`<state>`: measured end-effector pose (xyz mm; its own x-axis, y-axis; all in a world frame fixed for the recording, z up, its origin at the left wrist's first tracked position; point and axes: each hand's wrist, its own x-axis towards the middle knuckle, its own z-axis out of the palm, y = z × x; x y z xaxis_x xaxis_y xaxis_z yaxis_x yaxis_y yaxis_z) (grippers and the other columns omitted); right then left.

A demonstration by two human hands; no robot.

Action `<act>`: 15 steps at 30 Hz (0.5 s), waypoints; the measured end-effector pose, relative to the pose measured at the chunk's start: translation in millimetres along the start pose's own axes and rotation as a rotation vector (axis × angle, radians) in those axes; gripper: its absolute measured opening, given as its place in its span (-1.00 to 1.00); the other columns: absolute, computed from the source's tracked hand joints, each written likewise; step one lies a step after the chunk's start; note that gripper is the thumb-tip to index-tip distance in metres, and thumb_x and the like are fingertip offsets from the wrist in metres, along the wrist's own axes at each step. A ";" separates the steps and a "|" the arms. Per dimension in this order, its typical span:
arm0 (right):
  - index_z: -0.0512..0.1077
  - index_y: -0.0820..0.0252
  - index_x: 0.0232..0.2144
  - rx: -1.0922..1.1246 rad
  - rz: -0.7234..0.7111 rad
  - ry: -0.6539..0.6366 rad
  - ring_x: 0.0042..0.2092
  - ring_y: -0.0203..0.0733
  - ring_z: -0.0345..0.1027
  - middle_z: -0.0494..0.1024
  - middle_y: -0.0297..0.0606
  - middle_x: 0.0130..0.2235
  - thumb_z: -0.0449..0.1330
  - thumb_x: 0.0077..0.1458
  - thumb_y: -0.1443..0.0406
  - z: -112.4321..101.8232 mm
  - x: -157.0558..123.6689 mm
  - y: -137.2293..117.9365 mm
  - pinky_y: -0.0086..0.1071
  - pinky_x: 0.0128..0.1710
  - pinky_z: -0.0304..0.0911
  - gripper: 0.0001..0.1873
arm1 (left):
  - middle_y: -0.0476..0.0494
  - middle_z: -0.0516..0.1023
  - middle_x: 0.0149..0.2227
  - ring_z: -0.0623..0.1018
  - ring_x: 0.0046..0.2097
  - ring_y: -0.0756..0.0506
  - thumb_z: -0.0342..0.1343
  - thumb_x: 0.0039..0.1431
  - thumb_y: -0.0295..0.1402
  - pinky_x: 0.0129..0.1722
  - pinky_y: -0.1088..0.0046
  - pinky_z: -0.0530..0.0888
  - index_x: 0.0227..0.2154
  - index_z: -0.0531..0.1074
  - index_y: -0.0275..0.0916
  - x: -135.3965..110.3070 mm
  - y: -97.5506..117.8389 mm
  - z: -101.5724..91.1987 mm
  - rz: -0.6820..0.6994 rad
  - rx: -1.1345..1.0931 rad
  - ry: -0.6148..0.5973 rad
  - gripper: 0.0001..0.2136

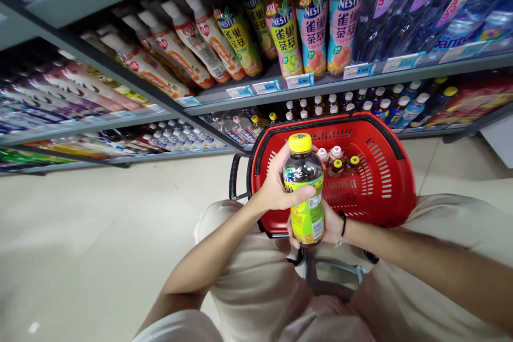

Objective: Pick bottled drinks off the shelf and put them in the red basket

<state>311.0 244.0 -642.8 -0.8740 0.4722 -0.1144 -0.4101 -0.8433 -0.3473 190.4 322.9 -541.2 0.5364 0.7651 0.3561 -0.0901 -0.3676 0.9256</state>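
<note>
Both of my hands hold one iced tea bottle (305,208) with a yellow cap and a green and yellow label, upright in front of me. My left hand (276,184) wraps around its upper part, the thumb lying across the label. Lower down, my right hand (329,223) grips the bottle near its base from behind, with a dark band on that wrist. Beyond the bottle stands a red shopping basket (401,187) with a black rim. Inside it are several bottles, some with white caps (335,150) and some with yellow caps (354,161).
A shelf (224,93) ahead carries Nestea bottles (282,32), white-capped drink bottles (208,37) and large water bottles (385,16). More small bottles (385,107) line the lower shelf behind the basket. Its black handle (233,176) sticks out left. Pale floor tiles (100,224) lie at left.
</note>
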 end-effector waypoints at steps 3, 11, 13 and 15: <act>0.54 0.37 -0.34 -0.050 0.091 -0.134 -0.44 0.01 0.48 0.58 0.05 -0.46 -0.14 0.16 -0.38 -10.3 1.5 5.4 -0.26 -0.45 0.33 -0.06 | -0.39 0.58 0.05 0.66 -0.05 -0.25 0.44 0.03 -0.04 -0.05 0.22 0.62 0.05 0.41 -0.24 1.0 6.7 2.9 0.000 -0.110 -0.076 -0.39; 0.56 0.35 -0.25 -0.030 -0.122 0.227 -0.45 0.00 0.46 0.58 0.02 -0.47 -0.23 0.26 -0.31 6.3 2.0 -2.8 -0.30 -0.52 0.31 -0.08 | -0.11 0.60 -0.29 0.55 -0.35 -0.05 0.38 0.11 -0.09 -0.31 0.43 0.53 -0.11 0.46 -0.27 3.0 12.8 0.7 -0.039 0.294 0.232 -0.57; 0.57 0.33 -0.18 -0.011 -0.229 0.485 -0.50 -0.06 0.43 0.56 -0.05 -0.49 -0.26 0.35 -0.20 10.2 5.0 -11.3 -0.41 -0.65 0.12 -0.15 | -0.08 0.59 -0.30 0.53 -0.35 -0.04 0.40 0.08 -0.10 -0.30 0.43 0.51 -0.13 0.45 -0.26 5.2 10.4 -2.8 -0.047 0.420 0.346 -0.57; 0.57 0.30 -0.14 -0.008 -0.269 0.636 -0.55 -0.11 0.38 0.54 -0.10 -0.52 -0.27 0.41 -0.13 9.8 7.8 -18.9 -0.46 -0.72 -0.04 -0.21 | -0.08 0.59 -0.28 0.54 -0.33 -0.05 0.43 0.04 -0.10 -0.26 0.41 0.52 -0.12 0.44 -0.25 6.9 6.0 -6.2 -0.058 0.500 0.418 -0.54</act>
<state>309.3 261.1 -628.0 -0.4185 0.7255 -0.5463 -0.5870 -0.6751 -0.4469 188.3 329.2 -532.3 0.1484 0.8949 0.4208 0.3842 -0.4443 0.8094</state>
